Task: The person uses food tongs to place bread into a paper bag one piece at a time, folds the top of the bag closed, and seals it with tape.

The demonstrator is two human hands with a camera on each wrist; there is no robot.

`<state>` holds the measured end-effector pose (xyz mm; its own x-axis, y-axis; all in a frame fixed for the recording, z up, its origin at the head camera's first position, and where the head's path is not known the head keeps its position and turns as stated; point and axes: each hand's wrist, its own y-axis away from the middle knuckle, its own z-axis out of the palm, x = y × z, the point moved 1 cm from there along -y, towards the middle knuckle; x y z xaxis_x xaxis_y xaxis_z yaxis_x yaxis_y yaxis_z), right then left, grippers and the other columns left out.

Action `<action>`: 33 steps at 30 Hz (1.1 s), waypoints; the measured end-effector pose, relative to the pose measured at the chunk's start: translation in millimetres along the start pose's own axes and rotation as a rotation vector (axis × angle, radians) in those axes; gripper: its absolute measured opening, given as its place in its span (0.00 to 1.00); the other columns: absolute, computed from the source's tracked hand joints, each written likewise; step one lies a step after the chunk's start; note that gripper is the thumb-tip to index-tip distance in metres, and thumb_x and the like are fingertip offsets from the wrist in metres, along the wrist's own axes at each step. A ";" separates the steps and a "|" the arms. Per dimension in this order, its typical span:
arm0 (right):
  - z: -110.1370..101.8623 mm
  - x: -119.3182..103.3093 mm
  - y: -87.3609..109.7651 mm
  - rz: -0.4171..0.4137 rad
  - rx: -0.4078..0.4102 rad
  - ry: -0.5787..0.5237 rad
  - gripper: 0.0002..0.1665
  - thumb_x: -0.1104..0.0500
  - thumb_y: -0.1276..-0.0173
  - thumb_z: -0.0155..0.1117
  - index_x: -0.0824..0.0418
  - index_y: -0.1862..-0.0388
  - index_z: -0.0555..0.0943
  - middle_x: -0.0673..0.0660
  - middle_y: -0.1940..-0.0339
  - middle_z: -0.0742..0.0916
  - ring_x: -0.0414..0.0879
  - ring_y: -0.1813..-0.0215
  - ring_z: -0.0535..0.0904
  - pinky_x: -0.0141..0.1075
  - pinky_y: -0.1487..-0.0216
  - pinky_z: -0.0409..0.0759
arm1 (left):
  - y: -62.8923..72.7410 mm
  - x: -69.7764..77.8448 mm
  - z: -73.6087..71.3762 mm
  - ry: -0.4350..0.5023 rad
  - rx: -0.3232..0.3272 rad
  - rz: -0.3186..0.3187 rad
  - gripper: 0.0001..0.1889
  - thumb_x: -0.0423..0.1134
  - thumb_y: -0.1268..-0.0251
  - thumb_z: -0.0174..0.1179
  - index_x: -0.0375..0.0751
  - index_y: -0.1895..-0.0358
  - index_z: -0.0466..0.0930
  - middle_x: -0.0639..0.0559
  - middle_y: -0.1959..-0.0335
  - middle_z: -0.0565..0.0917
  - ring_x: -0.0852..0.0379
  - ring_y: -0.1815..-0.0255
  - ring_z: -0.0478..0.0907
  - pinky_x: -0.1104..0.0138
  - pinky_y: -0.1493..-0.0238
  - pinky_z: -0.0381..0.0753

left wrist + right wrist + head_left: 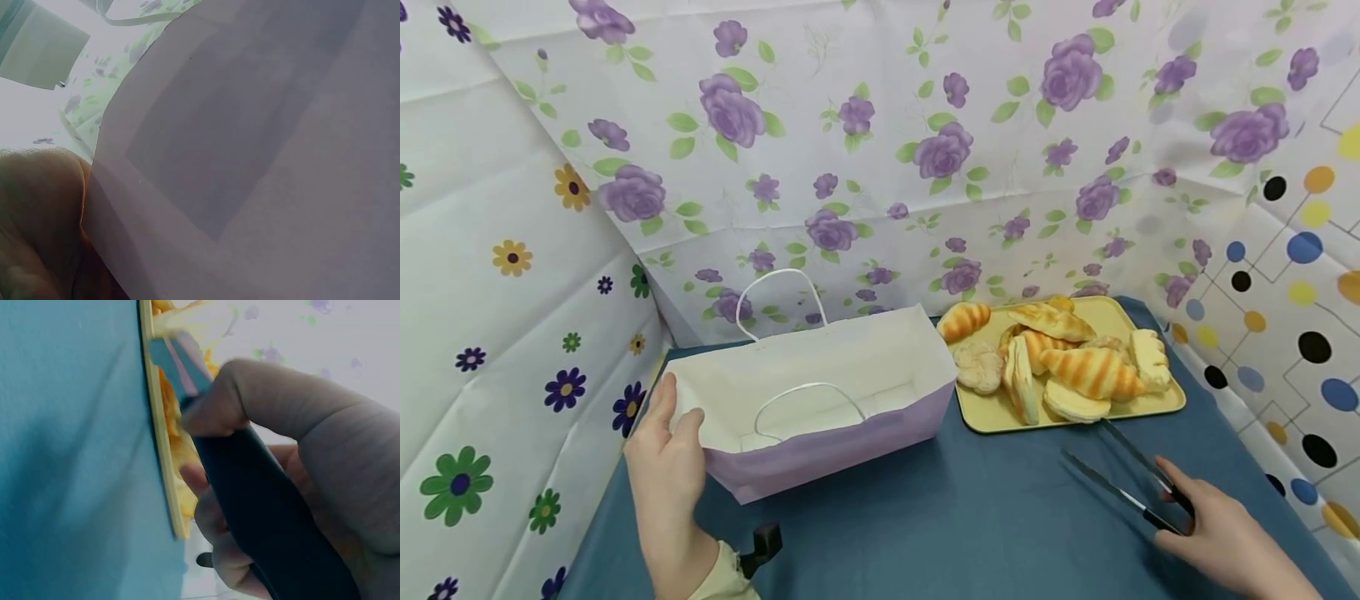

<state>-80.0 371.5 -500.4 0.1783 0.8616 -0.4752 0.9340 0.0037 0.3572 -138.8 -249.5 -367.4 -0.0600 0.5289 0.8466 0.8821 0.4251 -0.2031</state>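
A lilac paper bag point(850, 446) with a white inside and two white cord handles lies open towards me. At its left end my left hand point(666, 475) holds the rim, thumb over the edge. In the left wrist view the bag's lilac panel point(262, 175) covers most of the frame beside the hand point(40, 225). My right hand point(1228, 533) grips black-handled metal tongs point(1138, 500), their arms spread apart. One tip is close to the near edge of a yellow tray point(992, 422); contact cannot be told. Bread pieces, including a striped croissant-shaped roll point(1093, 372), are heaped on the tray.
The tray stands right of the bag on a blue cloth point(970, 533). Flowered sheets point(880, 150) hang behind and at the left, a dotted sheet point(1300, 333) at the right. A black wrist mount point(766, 543) sits by the left sleeve.
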 end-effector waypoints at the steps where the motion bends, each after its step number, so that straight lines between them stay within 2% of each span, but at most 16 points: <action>1: -1.4 -0.5 1.2 -0.014 0.010 0.009 0.60 0.52 0.36 0.78 0.72 0.15 0.58 0.60 0.48 0.86 0.48 0.71 0.73 0.41 0.71 0.71 | -0.1 0.0 0.1 0.000 0.001 -0.001 0.30 0.39 0.19 0.46 0.39 0.17 0.62 0.46 0.16 0.61 0.46 0.14 0.53 0.44 0.19 0.52; 5: -6.2 -3.2 5.6 -0.079 0.073 0.042 0.58 0.49 0.38 0.83 0.70 0.17 0.64 0.54 0.55 0.85 0.44 0.75 0.72 0.38 0.74 0.70 | -0.2 -0.7 0.0 -0.006 0.001 -0.008 0.30 0.41 0.18 0.46 0.40 0.17 0.62 0.46 0.16 0.61 0.46 0.14 0.54 0.44 0.18 0.52; 8: -10.8 -6.6 7.6 -0.129 0.125 0.052 0.57 0.48 0.39 0.84 0.68 0.17 0.67 0.52 0.56 0.85 0.40 0.76 0.71 0.36 0.75 0.70 | -0.2 -1.4 0.3 -0.006 0.004 -0.009 0.30 0.41 0.18 0.47 0.40 0.17 0.62 0.46 0.16 0.61 0.47 0.14 0.54 0.45 0.18 0.53; 13: -18.2 -16.1 7.1 -0.214 0.173 0.043 0.54 0.51 0.37 0.83 0.64 0.17 0.68 0.54 0.49 0.87 0.35 0.72 0.73 0.36 0.75 0.71 | -0.5 -2.0 1.4 -0.004 0.008 -0.006 0.30 0.41 0.17 0.47 0.43 0.16 0.62 0.48 0.16 0.61 0.47 0.14 0.54 0.44 0.19 0.53; 17: -24.1 -23.1 0.6 -0.261 0.123 0.001 0.54 0.48 0.28 0.76 0.63 0.13 0.60 0.58 0.41 0.86 0.35 0.64 0.78 0.36 0.71 0.75 | -0.1 -1.9 1.7 0.021 0.010 -0.011 0.29 0.38 0.17 0.44 0.48 0.17 0.65 0.49 0.16 0.62 0.47 0.14 0.54 0.42 0.19 0.52; 19: -28.7 -25.3 -4.1 -0.251 0.082 -0.017 0.54 0.43 0.22 0.67 0.65 0.11 0.54 0.63 0.36 0.83 0.43 0.54 0.83 0.40 0.65 0.79 | 0.0 -1.7 1.8 0.038 0.016 -0.008 0.29 0.36 0.17 0.43 0.50 0.17 0.67 0.50 0.16 0.62 0.47 0.15 0.55 0.42 0.19 0.51; 21: -33.8 -26.5 -7.9 -0.232 0.049 -0.028 0.54 0.38 0.17 0.58 0.67 0.11 0.48 0.72 0.29 0.78 0.60 0.41 0.83 0.50 0.54 0.82 | -0.1 -1.4 2.0 0.053 0.022 -0.001 0.28 0.35 0.17 0.42 0.50 0.18 0.68 0.50 0.16 0.63 0.47 0.15 0.55 0.43 0.18 0.51; 23: -38.9 -27.5 -10.7 -0.221 0.045 -0.026 0.53 0.36 0.15 0.51 0.68 0.11 0.45 0.78 0.24 0.71 0.75 0.31 0.75 0.62 0.45 0.79 | -0.2 -1.3 2.2 0.057 0.029 0.011 0.28 0.35 0.17 0.41 0.48 0.18 0.68 0.50 0.17 0.63 0.47 0.15 0.56 0.44 0.19 0.52; 25: -42.2 -29.0 -12.2 -0.237 0.060 -0.020 0.52 0.37 0.14 0.50 0.69 0.11 0.45 0.83 0.21 0.65 0.82 0.26 0.65 0.72 0.42 0.73 | -0.2 -1.1 2.4 0.059 0.037 0.023 0.28 0.35 0.17 0.41 0.47 0.18 0.68 0.49 0.17 0.64 0.46 0.15 0.57 0.44 0.19 0.53; 27: -44.7 -31.8 -14.3 -0.257 0.088 -0.008 0.51 0.38 0.14 0.52 0.68 0.11 0.48 0.78 0.28 0.75 0.74 0.34 0.76 0.63 0.45 0.79 | -0.2 -1.1 2.7 0.056 0.041 0.032 0.28 0.35 0.17 0.41 0.46 0.19 0.68 0.49 0.17 0.64 0.46 0.16 0.57 0.44 0.19 0.54; 29: -47.1 -35.1 -15.5 -0.293 0.134 0.030 0.50 0.40 0.16 0.58 0.67 0.11 0.52 0.70 0.36 0.81 0.59 0.45 0.83 0.50 0.53 0.80 | -0.3 -1.1 3.0 0.053 0.044 0.040 0.28 0.35 0.17 0.41 0.45 0.19 0.68 0.49 0.17 0.65 0.47 0.16 0.58 0.44 0.20 0.55; 32: -51.4 -40.0 -16.5 -0.340 0.196 0.081 0.51 0.41 0.21 0.66 0.63 0.11 0.56 0.58 0.47 0.85 0.39 0.62 0.77 0.38 0.66 0.72 | -0.3 -1.5 3.8 0.054 0.045 0.039 0.28 0.35 0.17 0.41 0.45 0.19 0.68 0.48 0.17 0.65 0.48 0.16 0.58 0.44 0.20 0.55; 33: -53.1 -41.6 -16.3 -0.354 0.212 0.092 0.52 0.41 0.23 0.68 0.62 0.11 0.57 0.57 0.46 0.86 0.37 0.63 0.77 0.37 0.67 0.72 | -0.3 -1.5 3.9 0.054 0.045 0.036 0.28 0.35 0.17 0.41 0.45 0.19 0.68 0.48 0.17 0.65 0.47 0.16 0.58 0.44 0.20 0.55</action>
<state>-119.1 362.5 -443.8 -0.1847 0.8676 -0.4617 0.9774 0.2115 0.0064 -140.8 -247.5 -370.6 -0.0024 0.5040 0.8637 0.8614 0.4397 -0.2541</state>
